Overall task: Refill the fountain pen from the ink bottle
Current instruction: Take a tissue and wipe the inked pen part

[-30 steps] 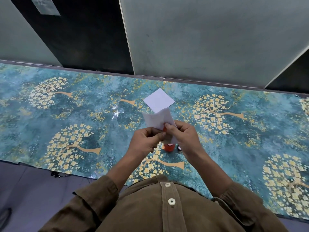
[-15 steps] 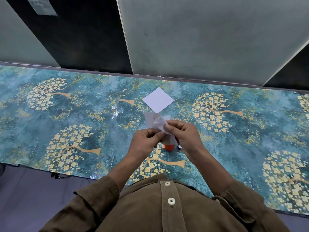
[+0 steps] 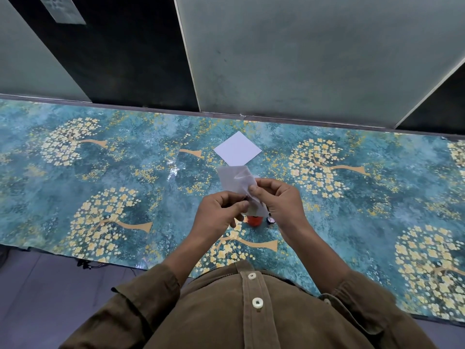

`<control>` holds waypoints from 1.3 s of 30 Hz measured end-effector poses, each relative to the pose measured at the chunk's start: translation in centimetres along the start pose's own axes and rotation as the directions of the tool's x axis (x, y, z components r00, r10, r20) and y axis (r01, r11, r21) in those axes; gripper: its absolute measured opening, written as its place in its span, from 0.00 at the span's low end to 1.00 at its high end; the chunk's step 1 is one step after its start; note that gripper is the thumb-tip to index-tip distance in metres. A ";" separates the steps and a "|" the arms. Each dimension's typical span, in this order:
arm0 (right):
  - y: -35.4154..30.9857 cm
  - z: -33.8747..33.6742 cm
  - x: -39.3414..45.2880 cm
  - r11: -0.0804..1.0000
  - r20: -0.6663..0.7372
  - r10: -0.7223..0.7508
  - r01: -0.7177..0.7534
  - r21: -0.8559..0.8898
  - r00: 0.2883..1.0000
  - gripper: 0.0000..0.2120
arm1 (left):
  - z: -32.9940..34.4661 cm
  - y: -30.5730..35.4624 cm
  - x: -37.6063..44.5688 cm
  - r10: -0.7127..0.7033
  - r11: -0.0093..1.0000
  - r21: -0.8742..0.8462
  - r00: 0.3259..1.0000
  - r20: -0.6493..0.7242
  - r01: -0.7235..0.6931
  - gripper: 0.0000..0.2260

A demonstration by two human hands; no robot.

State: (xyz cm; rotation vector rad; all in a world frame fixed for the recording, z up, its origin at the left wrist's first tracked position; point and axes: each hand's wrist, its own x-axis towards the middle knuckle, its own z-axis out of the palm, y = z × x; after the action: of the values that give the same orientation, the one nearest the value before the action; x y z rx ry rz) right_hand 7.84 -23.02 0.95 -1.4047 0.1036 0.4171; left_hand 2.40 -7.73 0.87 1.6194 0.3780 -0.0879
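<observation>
Head view, one moment. Fountain pen: hidden, presumably inside the tissue [image 3: 237,183] between the fingertips; cannot confirm. Tissue: pinched by right hand [image 3: 278,201], thumb and forefinger curled on it; flatter and taller a second ago, now crumpled round something. Left hand [image 3: 219,212]: fingers curled, gripping beneath the tissue. Ink bottle [image 3: 254,220]: red, on the table [image 3: 125,177] just below the fingers. Small dark cap [image 3: 270,220]: beside bottle. White paper square [image 3: 237,151]: beyond the fingertips. Judgement: wiping stage, filling likely done.
</observation>
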 end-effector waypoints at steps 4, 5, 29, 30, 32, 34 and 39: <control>-0.3 0.0 -0.1 1.000 0.010 0.000 0.000 0.015 1.000 0.12 | 0.3 0.0 -0.2 -0.017 0.998 -0.056 0.997 0.075 0.021 0.08; -0.4 -0.1 -0.1 1.000 0.016 -0.002 0.002 0.013 1.000 0.11 | 0.4 0.0 -0.2 -0.021 0.998 -0.056 0.996 0.091 0.026 0.09; -0.2 0.1 -1.1 0.975 -0.036 -0.071 0.061 -0.216 0.997 0.03 | 0.5 -0.6 -0.8 0.033 0.999 -0.006 0.997 0.065 -0.033 0.05; -0.4 0.3 -1.2 0.980 0.009 -0.071 0.072 -0.186 0.997 0.05 | 0.5 -0.7 -0.7 0.030 1.000 0.000 0.998 0.058 -0.030 0.05; -0.9 0.5 -1.4 0.991 0.042 -0.051 0.056 -0.118 0.998 0.12 | 0.3 -0.8 -0.7 0.023 1.000 0.011 0.999 0.038 -0.023 0.05; -1.2 0.3 -1.4 0.999 0.072 -0.012 0.015 -0.040 0.997 0.18 | 0.2 -0.6 -0.8 0.018 1.000 0.011 0.999 0.027 -0.018 0.08; -1.0 0.3 -1.4 1.000 0.124 0.010 -0.010 0.000 0.992 0.18 | 0.1 -0.1 -0.9 -0.019 0.997 -0.068 0.995 0.096 0.025 0.12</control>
State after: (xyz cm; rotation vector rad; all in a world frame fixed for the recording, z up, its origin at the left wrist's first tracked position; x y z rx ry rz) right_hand 6.88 -23.14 2.38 -1.3742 0.0097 0.5119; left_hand 1.51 -8.02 0.99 1.5374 0.3221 -0.1664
